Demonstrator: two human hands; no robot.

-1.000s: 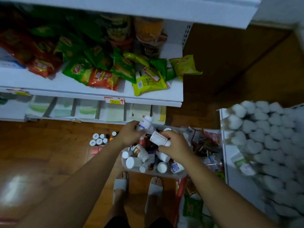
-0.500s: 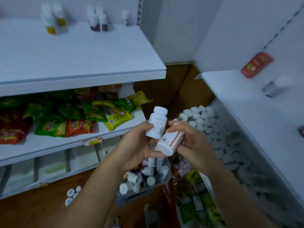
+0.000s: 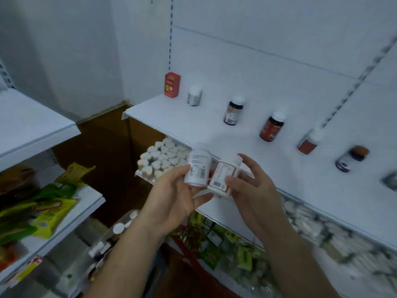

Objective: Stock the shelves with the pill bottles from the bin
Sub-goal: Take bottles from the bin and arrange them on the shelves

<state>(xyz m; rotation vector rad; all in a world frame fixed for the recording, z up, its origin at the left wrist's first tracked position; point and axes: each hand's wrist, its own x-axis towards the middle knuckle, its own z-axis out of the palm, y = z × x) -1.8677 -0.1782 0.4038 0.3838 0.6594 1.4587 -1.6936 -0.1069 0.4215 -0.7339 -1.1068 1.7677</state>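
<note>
Got one bottle per hand here: left hand [image 3: 171, 194] wrapped round the plain white bottle [image 3: 197, 166], thumb on the label side and fingers curled behind; right hand [image 3: 251, 190] pinching the orange-trimmed bottle [image 3: 224, 175] between thumb and fingers, forefinger sticking out loose. Both held up just in front of the lip of the right-hand shelf [image 3: 193, 125], apparently touching at the sides, well above the bin [image 3: 107, 239] down at the lower left (blurry, but showing a few white caps). Looks like the placing step, with plenty left to stock judging by that bin. To do it well: pull the two bottles apart first, to avoid clacking one off the other on the way down. Go one hand at a time, probably right first, being nearer the open board. Follow the row already standing toward the back: silver bottle [image 3: 194, 96], dark bottle [image 3: 234, 110], red-brown bottle [image 3: 271, 129], then a red-labelled bottle [image 3: 309, 140] looking tilted, though hard to tell through the blur. Aim for bare board in front of that row rather than squeezing between. Set down base flat, cap up, label forward, and only let go once settled. Keep the wrist high going in, to clear the shelf lip. Steer clear of the red box [image 3: 172, 84] at the far end. Light plastic, probably tippy, so no dropping from any height.
</note>
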